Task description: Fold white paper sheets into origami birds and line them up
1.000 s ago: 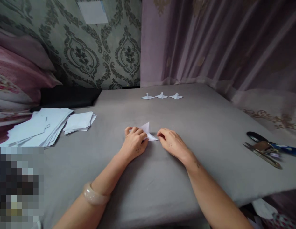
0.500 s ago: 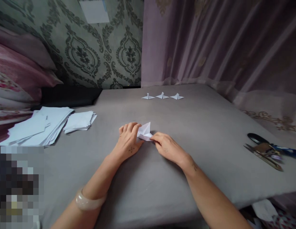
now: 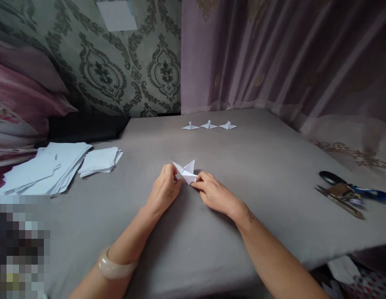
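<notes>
Pinching: left hand [image 3: 166, 187], right hand [image 3: 213, 193], fingertips closed on folded paper [image 3: 189, 176]
Paper's place: between both hands
Grey cloth [image 3: 193, 261]: three folded birds [image 3: 209, 125] far, paper stack [image 3: 98, 160] left
Far wall [image 3: 137, 74]: patterned, left of purple curtain [image 3: 230, 62]

Both hands [image 3: 164, 187] pinch a folded white paper [image 3: 189, 177].

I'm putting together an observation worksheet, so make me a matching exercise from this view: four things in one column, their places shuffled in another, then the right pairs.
Things
1. Single folded paper
2. Pale bangle
3. Three small paper figures
4. Smaller paper stack

Places
A. In a row near the table's far edge
B. Beside the bigger paper pile
C. Between the left hand and right hand
D. Around the left forearm

Pairs: 1-C, 2-D, 3-A, 4-B
</notes>
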A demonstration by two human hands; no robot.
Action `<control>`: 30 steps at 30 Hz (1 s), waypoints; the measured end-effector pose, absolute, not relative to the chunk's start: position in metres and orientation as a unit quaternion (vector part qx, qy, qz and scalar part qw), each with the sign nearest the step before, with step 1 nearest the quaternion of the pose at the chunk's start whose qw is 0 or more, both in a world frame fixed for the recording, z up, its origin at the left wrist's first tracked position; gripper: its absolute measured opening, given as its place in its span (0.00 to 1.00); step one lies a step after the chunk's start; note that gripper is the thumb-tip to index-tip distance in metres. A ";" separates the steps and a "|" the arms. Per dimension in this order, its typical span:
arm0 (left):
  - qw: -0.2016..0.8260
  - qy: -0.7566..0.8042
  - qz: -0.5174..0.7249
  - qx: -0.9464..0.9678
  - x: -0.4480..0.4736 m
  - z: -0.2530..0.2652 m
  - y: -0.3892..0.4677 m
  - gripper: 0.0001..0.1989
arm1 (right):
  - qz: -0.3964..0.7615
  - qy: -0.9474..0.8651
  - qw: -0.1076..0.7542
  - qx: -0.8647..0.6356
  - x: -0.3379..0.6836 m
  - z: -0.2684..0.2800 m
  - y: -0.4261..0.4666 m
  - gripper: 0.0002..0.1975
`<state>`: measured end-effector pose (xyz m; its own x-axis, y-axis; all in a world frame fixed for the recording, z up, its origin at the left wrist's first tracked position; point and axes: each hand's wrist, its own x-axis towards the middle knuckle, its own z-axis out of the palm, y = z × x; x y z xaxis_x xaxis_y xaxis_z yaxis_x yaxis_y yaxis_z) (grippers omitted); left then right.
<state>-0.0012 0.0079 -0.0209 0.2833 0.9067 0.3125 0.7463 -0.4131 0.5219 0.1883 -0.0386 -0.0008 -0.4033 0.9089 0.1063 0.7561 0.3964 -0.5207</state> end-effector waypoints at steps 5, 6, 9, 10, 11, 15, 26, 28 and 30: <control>0.106 0.458 0.243 0.848 0.003 -0.025 0.004 0.05 | 0.209 -0.814 0.174 -0.514 0.189 0.005 -0.040 0.20; 0.099 0.448 0.239 0.856 0.004 -0.026 0.004 0.07 | 0.213 -0.813 0.170 -0.514 0.189 0.006 -0.040 0.20; 0.084 0.404 0.224 0.883 0.006 -0.026 0.003 0.11 | 0.223 -0.817 0.170 -0.505 0.192 0.010 -0.040 0.19; 0.082 0.388 0.215 0.893 0.006 -0.025 0.003 0.12 | 0.227 -0.817 0.171 -0.501 0.193 0.011 -0.040 0.18; 0.080 0.373 0.203 0.902 0.006 -0.024 0.003 0.12 | 0.234 -0.817 0.172 -0.498 0.194 0.012 -0.040 0.18; 0.069 0.341 0.160 0.924 0.006 -0.017 0.002 0.14 | 0.276 -0.803 0.177 -0.497 0.201 0.017 -0.038 0.17; 0.106 0.320 0.064 0.939 0.007 -0.006 -0.007 0.17 | 0.309 -0.710 0.185 -0.605 0.224 0.019 -0.028 0.16; 0.106 0.326 0.054 0.938 0.008 -0.005 -0.007 0.19 | 0.302 -0.698 0.190 -0.621 0.225 0.019 -0.027 0.17; 0.104 0.330 0.046 0.937 0.009 -0.005 -0.008 0.21 | 0.298 -0.688 0.194 -0.633 0.225 0.019 -0.026 0.17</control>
